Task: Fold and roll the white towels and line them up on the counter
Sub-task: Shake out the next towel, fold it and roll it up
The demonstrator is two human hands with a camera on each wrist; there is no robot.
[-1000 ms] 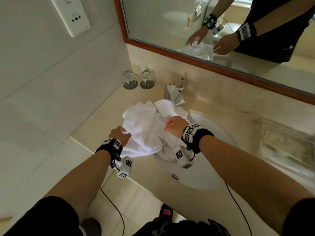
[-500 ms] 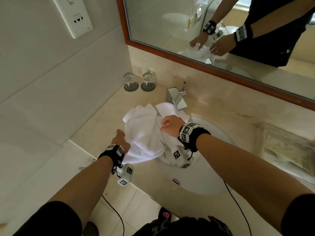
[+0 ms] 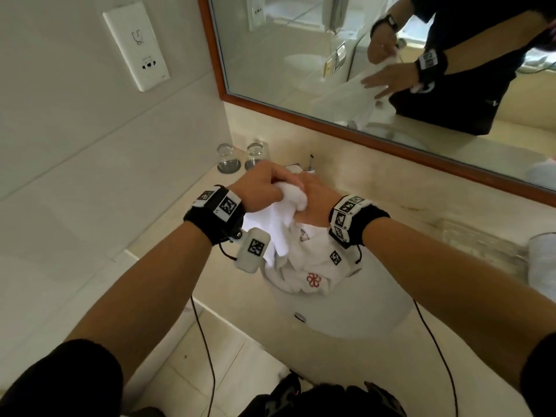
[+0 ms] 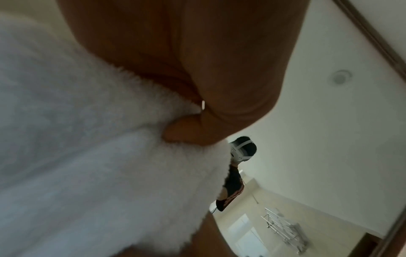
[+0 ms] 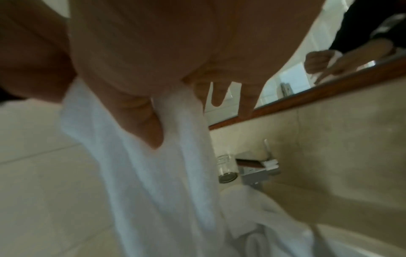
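Observation:
A white towel (image 3: 282,224) with a red logo hangs from my two hands, and its lower part is bunched in the sink basin (image 3: 346,314). My left hand (image 3: 270,182) grips the towel's top edge, fingers curled round it, above the faucet. My right hand (image 3: 313,194) is right beside it and touches it. In the right wrist view the thumb (image 5: 140,118) pinches the towel (image 5: 153,173) against the index finger while the other fingers stick out. The left wrist view is filled by towel (image 4: 87,156) under the curled palm.
Two glasses (image 3: 225,158) stand at the counter's back left, by the mostly hidden faucet (image 3: 311,167). A mirror (image 3: 301,55) runs above. A clear tray (image 3: 481,248) and a blurred white object (image 3: 541,260) sit on the right. The counter's front edge drops to tiled floor.
Both hands rose from the towel heap on the counter and came together, lifting the towel's edge. The left hand moved right and up; the towel now hangs into the sink.

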